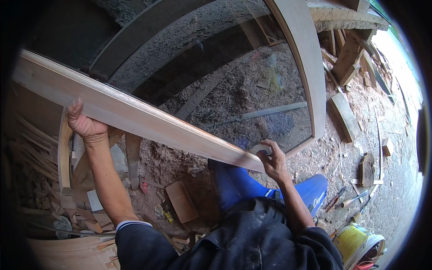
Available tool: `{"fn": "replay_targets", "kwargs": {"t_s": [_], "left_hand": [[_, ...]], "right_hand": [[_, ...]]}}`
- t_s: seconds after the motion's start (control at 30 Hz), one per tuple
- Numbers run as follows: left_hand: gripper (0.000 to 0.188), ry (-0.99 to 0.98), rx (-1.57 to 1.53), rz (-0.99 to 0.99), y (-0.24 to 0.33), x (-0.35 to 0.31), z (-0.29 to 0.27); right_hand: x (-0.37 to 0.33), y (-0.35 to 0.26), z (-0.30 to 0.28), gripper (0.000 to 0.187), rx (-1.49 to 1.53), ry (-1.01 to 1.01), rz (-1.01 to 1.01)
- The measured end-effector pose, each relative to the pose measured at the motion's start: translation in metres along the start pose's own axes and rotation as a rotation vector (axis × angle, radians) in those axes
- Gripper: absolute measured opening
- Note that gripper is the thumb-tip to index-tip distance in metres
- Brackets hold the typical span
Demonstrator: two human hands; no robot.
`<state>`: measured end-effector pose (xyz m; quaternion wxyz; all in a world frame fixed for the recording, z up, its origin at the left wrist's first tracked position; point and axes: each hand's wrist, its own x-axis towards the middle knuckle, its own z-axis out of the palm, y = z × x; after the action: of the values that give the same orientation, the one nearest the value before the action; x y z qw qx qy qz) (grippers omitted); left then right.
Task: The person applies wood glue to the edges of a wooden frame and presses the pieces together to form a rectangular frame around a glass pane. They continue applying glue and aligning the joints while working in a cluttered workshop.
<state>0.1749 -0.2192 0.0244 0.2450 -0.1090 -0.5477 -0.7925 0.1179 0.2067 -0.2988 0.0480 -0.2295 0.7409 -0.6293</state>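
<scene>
A pale wooden frame with a clear pane slants across the view, its bottom rail running from the far left down to the middle right. Through the pane, wood shavings on the ground show. My left hand grips the rail's lower edge towards its left end, thumb side up against the wood and some fingers hidden. Near the rail's right end, my right hand pinches a small pale, rounded piece against the inner edge by the pane. Its exact kind is partly covered by my fingers.
Curved wooden pieces and offcuts lie at right, with hand tools below them. A yellow and white bucket stands at lower right. More scraps are heaped at left, and a wooden block lies below the rail.
</scene>
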Motion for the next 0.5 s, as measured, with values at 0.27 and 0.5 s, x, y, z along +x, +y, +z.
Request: {"fn": "replay_targets", "kwargs": {"t_s": [0.27, 0.5], "left_hand": [[0.067, -0.112, -0.079, -0.043, 0.000, -0.001, 0.005], [0.066, -0.119, -0.137, -0.070, -0.003, -0.002, 0.010]], "right_hand": [[-0.011, 0.021, -0.003, 0.036, 0.061, 0.013, 0.117], [-0.027, 0.045, -0.008, 0.041, 0.370, 0.109, 0.258]]}}
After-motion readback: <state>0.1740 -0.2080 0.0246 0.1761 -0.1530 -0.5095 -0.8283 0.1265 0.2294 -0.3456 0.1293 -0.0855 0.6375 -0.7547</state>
